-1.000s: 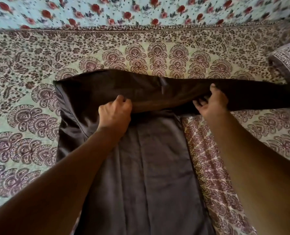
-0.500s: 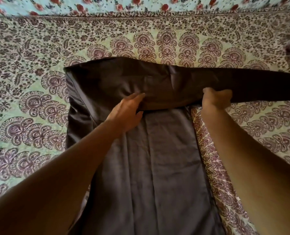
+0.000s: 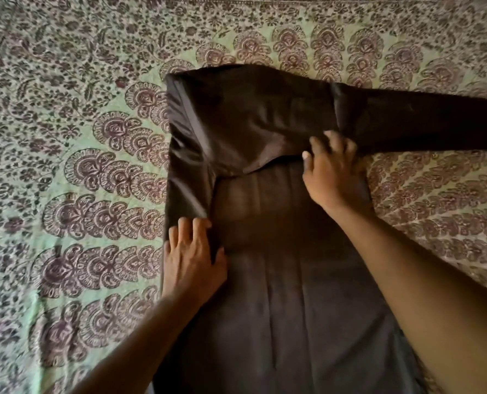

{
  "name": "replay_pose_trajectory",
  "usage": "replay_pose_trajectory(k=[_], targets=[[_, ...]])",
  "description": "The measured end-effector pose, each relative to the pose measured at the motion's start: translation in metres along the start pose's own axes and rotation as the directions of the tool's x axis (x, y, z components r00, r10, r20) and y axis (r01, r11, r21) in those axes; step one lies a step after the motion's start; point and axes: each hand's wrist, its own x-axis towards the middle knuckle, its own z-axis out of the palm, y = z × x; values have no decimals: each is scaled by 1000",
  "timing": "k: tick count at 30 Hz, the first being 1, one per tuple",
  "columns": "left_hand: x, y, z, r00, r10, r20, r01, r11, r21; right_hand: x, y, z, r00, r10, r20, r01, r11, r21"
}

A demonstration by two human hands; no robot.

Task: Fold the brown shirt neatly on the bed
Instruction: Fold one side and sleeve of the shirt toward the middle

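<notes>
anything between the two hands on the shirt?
Only brown shirt fabric: the head view shows its flat body panel spanning the gap between the left hand and right hand, nothing else on it.

A pale green bedspread [image 3: 74, 194] printed with dark maroon paisley fans and small leafy flowers fills the whole view.

The brown shirt [image 3: 279, 280] lies flat on the patterned bedspread [image 3: 80, 166]. The left hand [image 3: 192, 260] presses its folded left edge; the right hand [image 3: 334, 172] rests near the sleeve
</notes>
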Motion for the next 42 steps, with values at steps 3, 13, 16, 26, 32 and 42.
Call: replay_pose_trajectory(k=[3, 13, 16, 26, 32, 42], targets=[[-51, -27, -5, 986, -121, 117, 104, 985, 138, -18, -21, 11, 952, -173, 251, 179, 984, -2], [-155, -69, -42, 830, -46, 556, -54, 985, 162, -133, -92, 4, 970, -154, 191, 133, 984, 115], [-182, -73, -37, 814, 34, 580, -112, 989, 98, -198, -120, 8, 938, -148, 315, 8, 914, 406], [-250, -67, -17, 829, 203, 521, -172, 979, -108, -312, -150, 1, 799, 38, 600, -360, 830, 427], [-275, -70, -14, 875, 374, 306, -293, 914, -280, -329, -132, -4, 596, 71, 800, -505, 808, 304], [-274, -109, 9, 960, 157, 232, -110, 973, -202, -361, -125, -21, 526, -76, 847, -774, 370, 514]])
